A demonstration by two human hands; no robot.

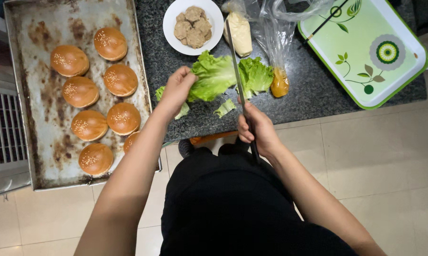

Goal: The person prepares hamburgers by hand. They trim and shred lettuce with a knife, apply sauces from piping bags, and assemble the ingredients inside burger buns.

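**Lettuce under the knife on a dark counter**

Landmark: the lettuce [218, 76], a bunch of green leaves lying on the dark speckled counter [309, 90], directly ahead of the person.

Left hand [176, 87]: placed at the left edge of the lettuce, fingers curled closed and pinching a leaf, holding the bunch down.

Right hand [254, 128]: just below the lettuce, nearer the person. Fingers wrapped fully closed around the handle of a long knife [235, 66]. The blade runs up and across the lettuce, splitting the view of it into a left and a right mass; its tip reaches past the far side of the leaves.

Small cut scraps [225, 108] lie on the counter just below the lettuce, between the two hands.

Beyond the lettuce: a white plate [171, 28] carrying pale brown patties [193, 26]. Beside it, a clear bag with a cream-coloured filling [240, 33].

Right of the lettuce, just beside the leaves: a clear plastic bag with an orange filling [280, 83] gathered in its bottom corner. Farther right, a green and white tray [403, 28] with a leaf pattern.

Left of the lettuce, well apart: a worn, stained metal baking tray [34, 142] holding sesame-topped buns [120, 79] in two loose columns.
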